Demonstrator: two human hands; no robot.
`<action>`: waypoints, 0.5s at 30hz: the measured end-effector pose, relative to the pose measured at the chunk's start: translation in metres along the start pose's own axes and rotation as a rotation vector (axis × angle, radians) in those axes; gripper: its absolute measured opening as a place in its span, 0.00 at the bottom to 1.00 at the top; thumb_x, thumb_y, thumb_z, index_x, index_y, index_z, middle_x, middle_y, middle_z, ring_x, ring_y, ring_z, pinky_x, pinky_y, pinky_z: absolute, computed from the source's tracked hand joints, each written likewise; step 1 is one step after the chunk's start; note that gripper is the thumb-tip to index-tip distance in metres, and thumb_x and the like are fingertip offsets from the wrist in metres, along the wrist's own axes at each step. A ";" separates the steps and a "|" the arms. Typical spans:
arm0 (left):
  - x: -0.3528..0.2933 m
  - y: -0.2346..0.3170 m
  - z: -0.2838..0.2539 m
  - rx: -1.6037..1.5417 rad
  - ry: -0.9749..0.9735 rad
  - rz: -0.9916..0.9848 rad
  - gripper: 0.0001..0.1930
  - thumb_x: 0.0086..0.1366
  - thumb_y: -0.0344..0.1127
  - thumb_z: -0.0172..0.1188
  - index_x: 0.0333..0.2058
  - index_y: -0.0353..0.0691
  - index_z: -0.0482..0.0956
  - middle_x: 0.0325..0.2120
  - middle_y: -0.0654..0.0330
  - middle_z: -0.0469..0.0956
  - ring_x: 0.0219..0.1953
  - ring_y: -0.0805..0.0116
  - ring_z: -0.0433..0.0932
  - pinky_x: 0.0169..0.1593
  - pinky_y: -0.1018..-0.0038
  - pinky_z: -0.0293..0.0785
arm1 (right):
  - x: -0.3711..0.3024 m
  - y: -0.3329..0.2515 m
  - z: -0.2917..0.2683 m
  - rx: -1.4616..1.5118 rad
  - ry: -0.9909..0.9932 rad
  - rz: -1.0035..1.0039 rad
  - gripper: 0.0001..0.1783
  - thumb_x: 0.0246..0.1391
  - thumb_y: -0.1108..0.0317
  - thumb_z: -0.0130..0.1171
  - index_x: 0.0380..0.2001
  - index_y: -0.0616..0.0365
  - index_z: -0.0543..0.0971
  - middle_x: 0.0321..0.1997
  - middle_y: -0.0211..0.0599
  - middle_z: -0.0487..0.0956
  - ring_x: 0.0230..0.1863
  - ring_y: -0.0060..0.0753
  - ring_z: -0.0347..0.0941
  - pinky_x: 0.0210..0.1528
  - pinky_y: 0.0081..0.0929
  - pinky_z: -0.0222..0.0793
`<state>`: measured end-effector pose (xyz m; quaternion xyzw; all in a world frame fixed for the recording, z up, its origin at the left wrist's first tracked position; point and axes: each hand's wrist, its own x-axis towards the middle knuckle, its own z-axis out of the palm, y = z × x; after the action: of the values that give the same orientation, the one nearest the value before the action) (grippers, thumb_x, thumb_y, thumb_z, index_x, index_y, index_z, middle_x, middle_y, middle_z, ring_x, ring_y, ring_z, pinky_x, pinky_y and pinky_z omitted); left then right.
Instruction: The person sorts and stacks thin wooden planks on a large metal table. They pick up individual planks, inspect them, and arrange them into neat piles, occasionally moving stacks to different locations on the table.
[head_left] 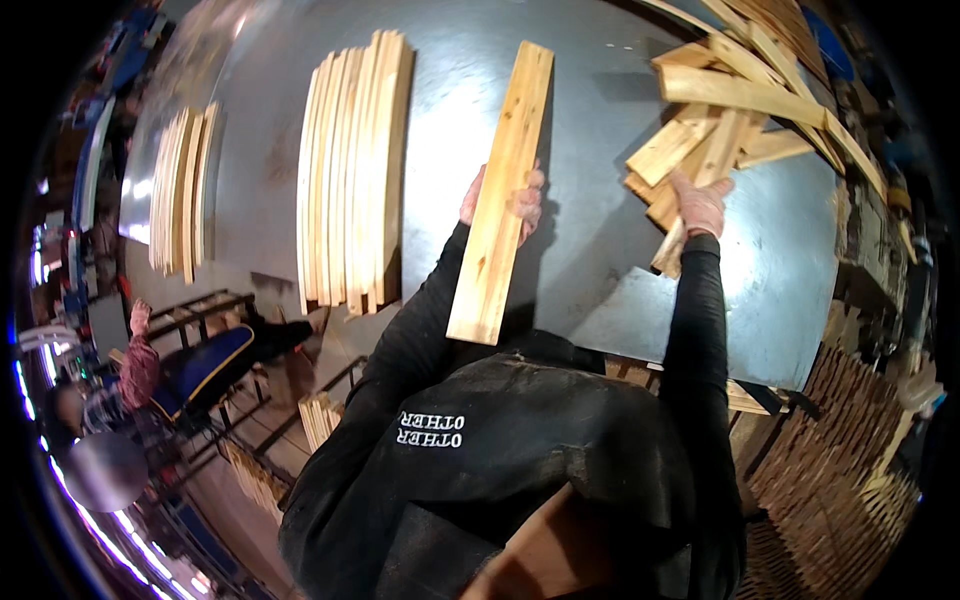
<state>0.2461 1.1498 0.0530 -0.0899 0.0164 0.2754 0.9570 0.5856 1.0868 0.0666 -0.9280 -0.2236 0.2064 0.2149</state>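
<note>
My left hand [528,208] is wrapped round a long, flat wooden board [503,190] from beneath, its fingertips curled over the board's right edge. The board is raised in front of my chest, tilted slightly, with knots in its pale grain. At the right, my right hand [702,208] grips a narrow wooden slat [724,148] in a jumbled pile of boards [740,92]. That slat runs under my palm, and its near end shows below the hand. Just left of the held board lies a neat row of boards [350,170], packed side by side.
A smooth grey metal table [590,110] carries the wood. Farther left on it lies a smaller row of boards [182,190]. Stacked slats [830,430] stand below the table at the right. Another person [135,380] is at the lower left, near a dark metal frame [265,410].
</note>
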 end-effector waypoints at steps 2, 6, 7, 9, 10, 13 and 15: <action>-0.007 0.029 -0.003 0.015 0.052 0.025 0.28 0.66 0.52 0.55 0.55 0.34 0.67 0.39 0.55 0.74 0.32 0.62 0.76 0.35 0.65 0.79 | -0.001 -0.002 0.006 -0.025 0.029 0.012 0.59 0.40 0.46 0.66 0.67 0.67 0.49 0.50 0.62 0.77 0.55 0.55 0.74 0.58 0.34 0.66; -0.012 0.074 -0.051 0.888 0.761 0.435 0.31 0.59 0.42 0.68 0.55 0.27 0.69 0.38 0.51 0.81 0.40 0.60 0.79 0.48 0.70 0.77 | -0.032 -0.019 -0.001 0.089 -0.068 -0.106 0.44 0.43 0.58 0.62 0.61 0.69 0.60 0.50 0.58 0.77 0.51 0.55 0.74 0.58 0.37 0.64; -0.015 0.075 -0.026 1.170 0.844 0.346 0.34 0.58 0.41 0.68 0.57 0.27 0.67 0.43 0.49 0.80 0.44 0.60 0.79 0.52 0.71 0.74 | -0.048 -0.010 -0.001 0.162 -0.068 -0.130 0.42 0.45 0.59 0.61 0.62 0.65 0.59 0.52 0.56 0.76 0.53 0.55 0.73 0.59 0.38 0.63; -0.031 0.083 0.024 1.508 0.978 0.209 0.37 0.56 0.40 0.68 0.60 0.28 0.65 0.50 0.47 0.76 0.51 0.59 0.76 0.57 0.70 0.70 | -0.084 0.014 0.001 -0.055 -0.101 -0.088 0.48 0.45 0.59 0.61 0.68 0.58 0.54 0.59 0.58 0.72 0.61 0.57 0.68 0.64 0.39 0.60; -0.038 0.088 0.031 1.548 1.043 0.173 0.37 0.55 0.40 0.68 0.61 0.30 0.65 0.53 0.45 0.74 0.54 0.58 0.75 0.59 0.69 0.69 | -0.108 0.009 -0.004 -0.155 -0.117 -0.092 0.51 0.44 0.59 0.62 0.70 0.56 0.51 0.61 0.59 0.70 0.63 0.58 0.67 0.65 0.40 0.60; -0.059 0.101 0.014 2.145 1.335 0.298 0.34 0.58 0.39 0.62 0.62 0.36 0.62 0.54 0.42 0.72 0.55 0.47 0.73 0.57 0.54 0.69 | -0.145 0.020 -0.019 -0.161 -0.250 0.025 0.53 0.43 0.64 0.64 0.71 0.51 0.50 0.61 0.53 0.71 0.60 0.52 0.69 0.62 0.39 0.63; -0.067 0.104 0.031 2.424 1.510 0.216 0.31 0.60 0.37 0.59 0.61 0.37 0.63 0.53 0.44 0.72 0.52 0.47 0.75 0.51 0.48 0.70 | -0.137 0.077 -0.009 0.227 -0.329 -0.119 0.50 0.45 0.68 0.63 0.71 0.51 0.52 0.53 0.46 0.76 0.50 0.39 0.75 0.52 0.33 0.71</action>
<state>0.1331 1.2067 0.0716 0.6471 0.7396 0.0488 0.1785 0.5034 0.9535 0.0753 -0.8369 -0.2851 0.3660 0.2906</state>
